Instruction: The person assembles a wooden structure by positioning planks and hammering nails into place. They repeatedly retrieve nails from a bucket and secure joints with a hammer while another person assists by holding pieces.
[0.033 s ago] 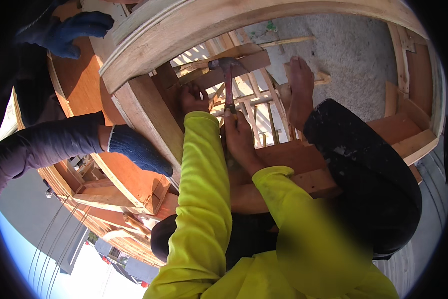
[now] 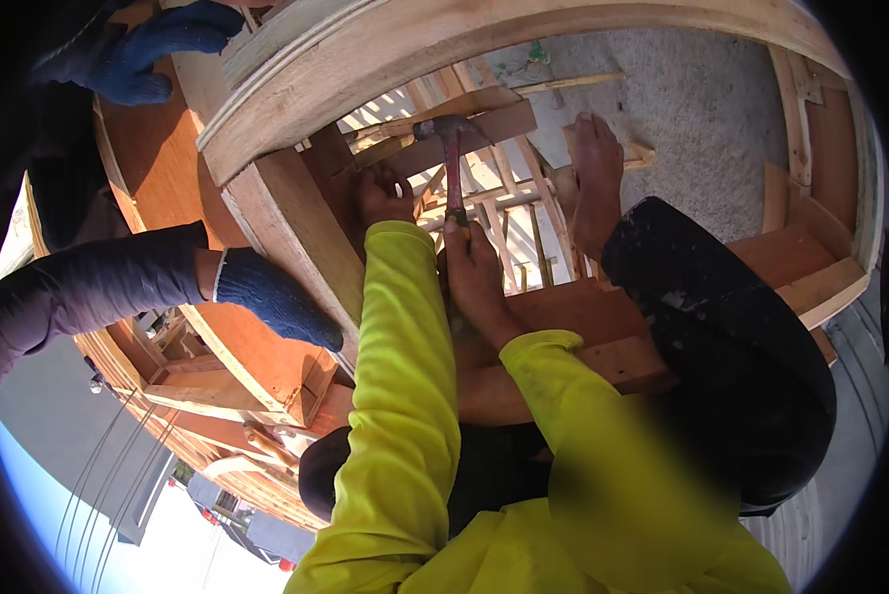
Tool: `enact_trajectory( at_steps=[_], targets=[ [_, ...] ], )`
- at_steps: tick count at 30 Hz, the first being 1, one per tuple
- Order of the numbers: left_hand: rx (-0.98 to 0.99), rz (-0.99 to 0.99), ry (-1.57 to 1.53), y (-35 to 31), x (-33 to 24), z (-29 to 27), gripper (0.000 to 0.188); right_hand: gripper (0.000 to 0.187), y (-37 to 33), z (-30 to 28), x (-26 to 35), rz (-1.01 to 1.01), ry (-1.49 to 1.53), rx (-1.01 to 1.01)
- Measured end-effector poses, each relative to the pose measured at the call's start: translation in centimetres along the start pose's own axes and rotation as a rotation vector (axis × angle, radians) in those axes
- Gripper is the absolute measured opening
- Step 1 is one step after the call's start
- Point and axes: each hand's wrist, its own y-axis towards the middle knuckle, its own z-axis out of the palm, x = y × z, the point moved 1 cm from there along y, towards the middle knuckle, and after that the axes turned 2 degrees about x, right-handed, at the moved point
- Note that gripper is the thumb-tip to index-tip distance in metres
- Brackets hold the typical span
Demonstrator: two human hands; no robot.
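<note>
My right hand [image 2: 476,272] is wrapped round the handle of a claw hammer [image 2: 452,168], whose head lies toward the far side. Left of the hammer, my left hand [image 2: 382,196] is at the inner face of a wooden frame post [image 2: 301,223]. Its fingers are curled together near the wood, and whatever they may pinch is too small or hidden to make out. A short reddish-brown board [image 2: 464,139] runs behind the hammer head. My bare foot [image 2: 598,178] rests on the wood to the right of the hammer.
A curved wooden beam [image 2: 524,30] arches across the far side. On the left, a co-worker's blue-gloved hand [image 2: 276,297] rests by the post; another blue glove [image 2: 152,54] is at the upper left. Slatted wood [image 2: 504,218] lies below, beside grey floor [image 2: 692,129].
The blue glove at the upper left has shifted slightly to the right. My hands and the hammer are nearly still.
</note>
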Motion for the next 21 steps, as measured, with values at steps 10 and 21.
enact_trajectory(
  at_steps=[10, 21],
  targets=[
    [0.227, -0.027, -0.055, 2.4, -1.3, -0.5, 0.023, 0.047, 0.3, 0.7, 1.0, -0.005, 0.012, -0.07],
    [-0.047, 0.144, -0.1, 2.9, 0.3, 1.8, 0.01, 0.042, 1.8, 1.1, -0.9, -0.07, -0.014, -0.088]
  ],
)
